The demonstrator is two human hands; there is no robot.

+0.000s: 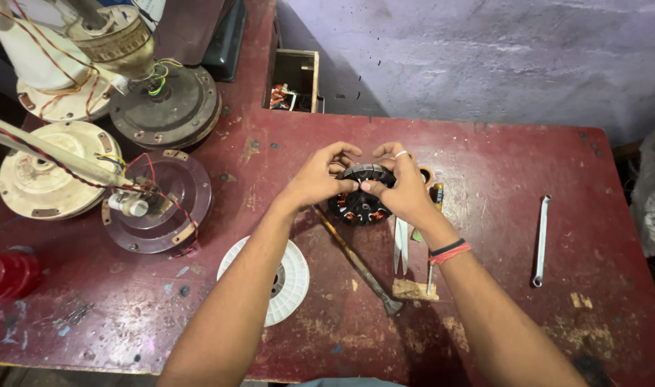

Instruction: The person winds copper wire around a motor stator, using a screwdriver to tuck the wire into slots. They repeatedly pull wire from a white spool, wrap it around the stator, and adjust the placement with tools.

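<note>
Stator (361, 204) between scissors (401, 246), hammer (356, 261)

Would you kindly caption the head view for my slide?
Both hands, left and right, hold a wound motor stator over a worn red table.

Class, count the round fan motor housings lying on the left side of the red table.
4: cream housing at top left, dark grey housing beside it, cream housing at left edge, maroon housing nearer centre. More may lie out of frame.
</note>
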